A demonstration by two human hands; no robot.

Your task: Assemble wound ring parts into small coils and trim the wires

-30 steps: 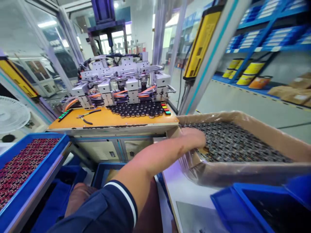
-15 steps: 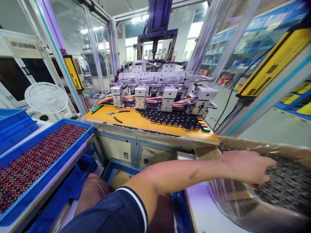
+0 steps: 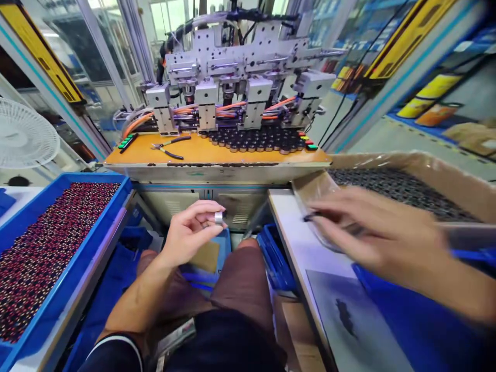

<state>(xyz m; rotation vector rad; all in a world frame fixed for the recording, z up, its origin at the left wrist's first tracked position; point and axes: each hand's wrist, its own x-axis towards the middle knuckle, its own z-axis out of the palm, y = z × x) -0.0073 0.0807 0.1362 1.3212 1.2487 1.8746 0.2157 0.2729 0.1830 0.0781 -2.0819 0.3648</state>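
My left hand point(image 3: 189, 230) is raised over my lap. Its thumb and fingers pinch a small silvery cylindrical part point(image 3: 219, 217). To the right, over the white table top point(image 3: 294, 217), my right hand point(image 3: 382, 232) is smeared by motion. Between its thumb and fingertips shows a small black part point(image 3: 310, 217), too blurred to name. Behind that hand stands a plastic-lined carton point(image 3: 437, 160) filled with many small dark parts point(image 3: 403, 191).
Rows of black round parts point(image 3: 256, 139) and pliers point(image 3: 170, 146) lie on the orange bench point(image 3: 135, 151) below a metal fixture machine point(image 3: 232, 67). A blue tray point(image 3: 126, 188) of red-and-black parts is at left, near a white fan point(image 3: 27, 134). Yellow posts point(image 3: 411, 39) flank the bench.
My left arm was stretched across to the carton; it is now drawn back before me, with the silvery part showing. My right hand has come into view. The camera has tilted down.
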